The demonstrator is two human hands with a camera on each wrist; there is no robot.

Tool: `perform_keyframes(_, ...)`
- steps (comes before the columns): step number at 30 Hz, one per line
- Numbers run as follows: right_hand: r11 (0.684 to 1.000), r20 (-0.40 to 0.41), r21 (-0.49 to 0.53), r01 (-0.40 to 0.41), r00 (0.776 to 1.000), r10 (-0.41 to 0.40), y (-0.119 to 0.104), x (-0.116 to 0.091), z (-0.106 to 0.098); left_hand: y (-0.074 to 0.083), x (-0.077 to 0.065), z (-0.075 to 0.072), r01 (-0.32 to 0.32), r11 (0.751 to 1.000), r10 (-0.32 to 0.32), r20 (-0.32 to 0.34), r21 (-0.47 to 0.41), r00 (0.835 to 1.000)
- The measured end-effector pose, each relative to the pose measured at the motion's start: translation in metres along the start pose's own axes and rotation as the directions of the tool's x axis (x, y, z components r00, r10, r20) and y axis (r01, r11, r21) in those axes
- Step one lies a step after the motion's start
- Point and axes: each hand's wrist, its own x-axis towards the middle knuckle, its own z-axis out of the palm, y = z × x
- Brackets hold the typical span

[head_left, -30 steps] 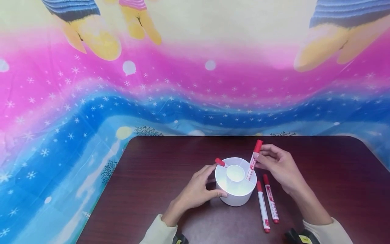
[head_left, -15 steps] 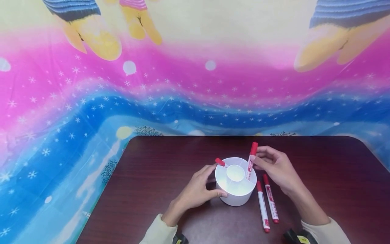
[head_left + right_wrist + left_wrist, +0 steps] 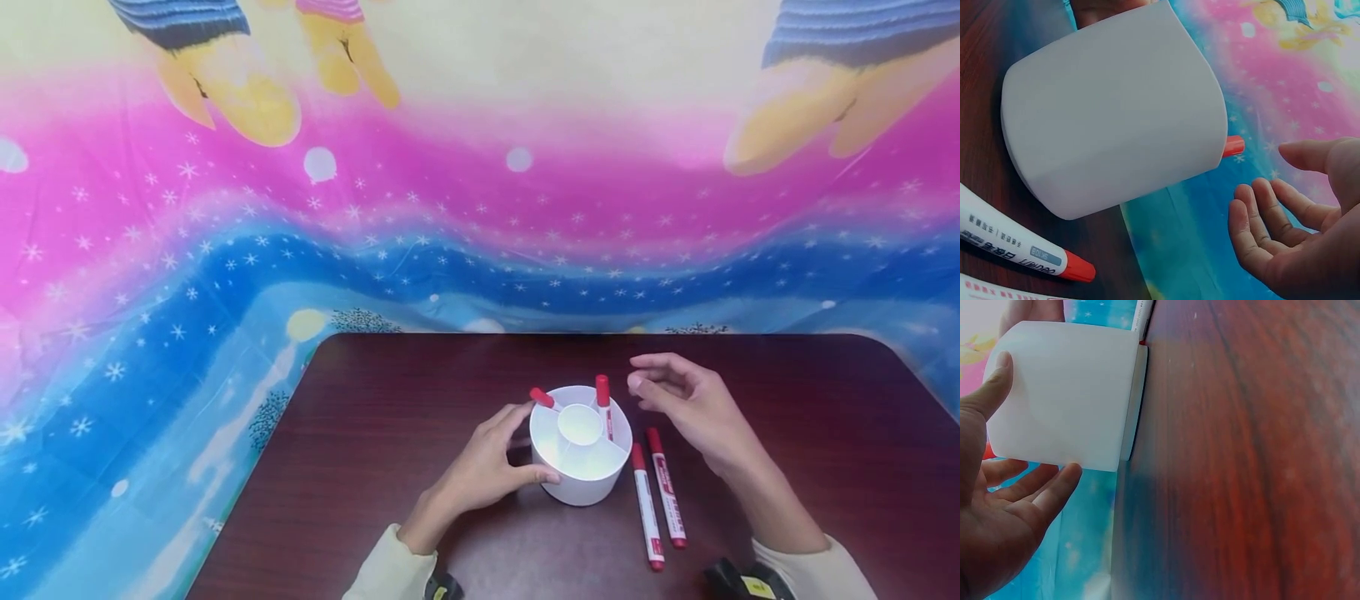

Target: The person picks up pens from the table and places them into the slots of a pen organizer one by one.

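A white round pen holder [image 3: 579,490] with a central cup and divided compartments stands on the table. My left hand [image 3: 480,468] grips it from the left, thumb on the near side and fingers round the back. One red-capped marker [image 3: 542,398] leans in the far left compartment. Another red-capped marker [image 3: 603,402] stands upright in a compartment at the right. To the right of the holder, my right hand [image 3: 693,408] hovers with relaxed fingers and nothing in them. In the right wrist view, a red cap [image 3: 1234,146] pokes above the holder's rim, short of the right fingertips [image 3: 1262,187].
Two more red-and-white markers, one nearer the holder [image 3: 647,510] and one farther right [image 3: 667,492], lie side by side on the dark wooden table [image 3: 390,400]. A colourful printed cloth [image 3: 480,192] hangs behind the table's far edge.
The marker my right hand held has gone down into the right compartment and been let go. My right hand has drawn back slightly to the right. The left hand keeps its grip on the holder.
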Motion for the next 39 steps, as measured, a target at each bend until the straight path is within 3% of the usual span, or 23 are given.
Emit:
perform_keyframes(13, 1.0, 0.011, 0.004, -0.001, 1.0, 0.001, 0.004, -0.006, -0.01, -0.001, -0.002, -0.009, -0.011, 0.991, 0.011, -0.002, 0.133, 1.0)
perform_keyframes(21, 1.0, -0.008, -0.02, -0.021, 1.0, 0.02, 0.018, -0.016, -0.027, -0.003, -0.002, -0.018, -0.032, 0.996, 0.033, -0.009, 0.085, 0.999)
perform_keyframes(28, 1.0, -0.019, -0.013, -0.019, 1.0, 0.019, 0.03, -0.023, -0.034, -0.005, -0.001, -0.016, -0.064, 0.995, 0.064, 0.0, 0.071, 0.998)
perform_keyframes(39, 0.994, -0.007, -0.052, -0.098, 0.995, 0.098, 0.035, -0.032, -0.032, -0.005, 0.0, -0.01, -0.059, 0.994, 0.061, -0.013, 0.093, 0.998)
